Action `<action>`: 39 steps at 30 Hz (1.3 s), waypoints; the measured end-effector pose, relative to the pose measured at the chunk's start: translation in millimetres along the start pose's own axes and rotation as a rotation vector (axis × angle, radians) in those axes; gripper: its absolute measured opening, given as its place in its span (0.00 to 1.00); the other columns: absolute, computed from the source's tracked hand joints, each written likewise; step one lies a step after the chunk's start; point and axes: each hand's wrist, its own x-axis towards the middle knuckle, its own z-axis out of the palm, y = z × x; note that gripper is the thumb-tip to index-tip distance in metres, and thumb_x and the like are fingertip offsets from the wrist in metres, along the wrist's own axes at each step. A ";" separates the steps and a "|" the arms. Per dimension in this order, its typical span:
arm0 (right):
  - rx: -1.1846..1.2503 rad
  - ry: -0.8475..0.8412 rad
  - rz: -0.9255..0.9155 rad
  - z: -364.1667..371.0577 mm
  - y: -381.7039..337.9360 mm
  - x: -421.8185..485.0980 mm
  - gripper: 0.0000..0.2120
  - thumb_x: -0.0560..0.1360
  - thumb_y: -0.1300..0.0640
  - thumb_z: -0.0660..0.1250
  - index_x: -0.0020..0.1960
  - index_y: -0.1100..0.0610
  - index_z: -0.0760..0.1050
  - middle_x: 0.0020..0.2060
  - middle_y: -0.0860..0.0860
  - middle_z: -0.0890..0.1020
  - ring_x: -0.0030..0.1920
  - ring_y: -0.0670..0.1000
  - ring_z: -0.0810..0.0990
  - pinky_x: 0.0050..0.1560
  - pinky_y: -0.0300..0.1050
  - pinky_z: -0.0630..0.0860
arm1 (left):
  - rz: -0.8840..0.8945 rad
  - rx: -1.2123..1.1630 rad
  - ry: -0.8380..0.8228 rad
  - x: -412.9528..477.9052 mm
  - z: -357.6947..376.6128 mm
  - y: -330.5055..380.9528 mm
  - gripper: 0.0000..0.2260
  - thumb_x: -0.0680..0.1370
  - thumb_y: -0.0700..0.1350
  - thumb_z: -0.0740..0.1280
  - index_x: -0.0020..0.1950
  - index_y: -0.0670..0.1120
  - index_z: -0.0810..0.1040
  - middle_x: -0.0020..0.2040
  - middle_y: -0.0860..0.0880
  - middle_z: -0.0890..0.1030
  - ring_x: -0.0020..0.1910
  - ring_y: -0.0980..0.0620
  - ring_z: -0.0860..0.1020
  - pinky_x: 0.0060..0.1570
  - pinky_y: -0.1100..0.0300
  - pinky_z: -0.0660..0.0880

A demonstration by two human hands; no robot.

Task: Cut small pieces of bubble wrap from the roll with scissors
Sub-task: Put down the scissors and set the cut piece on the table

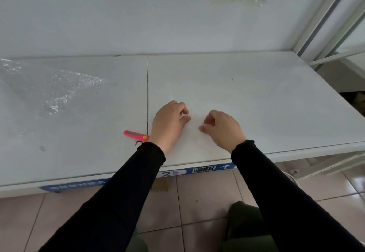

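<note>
A clear sheet of bubble wrap (49, 85) lies spread flat on the left of the white table (256, 97). Pink closed scissors with a yellow pivot (136, 134) lie on the table just left of my left wrist. My left hand (168, 123) and my right hand (222, 128) sit close together near the front edge, fingers curled and thumbs tucked in. Between them lies a small, very faint clear piece of bubble wrap (194, 122), and each hand pinches one side of it. Neither hand touches the scissors.
A dark seam (147, 93) splits the tabletop into two panels. A blue label strip with a barcode (203, 169) runs along the front edge. A white metal frame (324, 24) rises at the right. Tiled floor lies below.
</note>
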 end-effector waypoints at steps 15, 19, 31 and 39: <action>1.156 0.049 -0.296 -16.1 -71.0 -12.8 0.28 0.77 0.70 0.66 0.71 0.49 0.68 0.52 0.58 0.81 0.46 0.52 0.82 0.47 0.44 0.80 | -0.281 -1.567 0.465 2.3 -95.0 22.7 0.37 0.76 0.27 0.67 0.77 0.55 0.60 0.73 0.44 0.66 0.64 0.51 0.81 0.59 0.59 0.78; 1.189 0.096 -0.289 -9.8 -77.0 -12.1 0.33 0.76 0.70 0.68 0.74 0.47 0.64 0.48 0.54 0.83 0.46 0.53 0.81 0.44 0.43 0.78 | -0.377 -1.913 0.394 3.9 -108.3 16.2 0.42 0.77 0.24 0.61 0.81 0.56 0.49 0.69 0.34 0.74 0.58 0.46 0.84 0.52 0.60 0.81; 1.518 -0.117 -0.295 -4.2 -95.7 -15.6 0.08 0.75 0.64 0.68 0.43 0.52 0.80 0.48 0.48 0.84 0.51 0.48 0.80 0.57 0.49 0.73 | -0.364 -2.057 0.229 2.9 -115.9 -11.0 0.10 0.74 0.36 0.69 0.52 0.48 0.77 0.44 0.50 0.81 0.42 0.52 0.81 0.50 0.58 0.80; 1.459 -0.206 -0.353 1.1 -104.0 -21.6 0.08 0.75 0.60 0.67 0.52 0.56 0.82 0.50 0.54 0.86 0.54 0.52 0.83 0.54 0.48 0.79 | -0.533 -1.992 0.342 5.2 -111.8 -19.3 0.09 0.75 0.32 0.68 0.51 0.43 0.74 0.41 0.44 0.82 0.37 0.52 0.84 0.39 0.60 0.83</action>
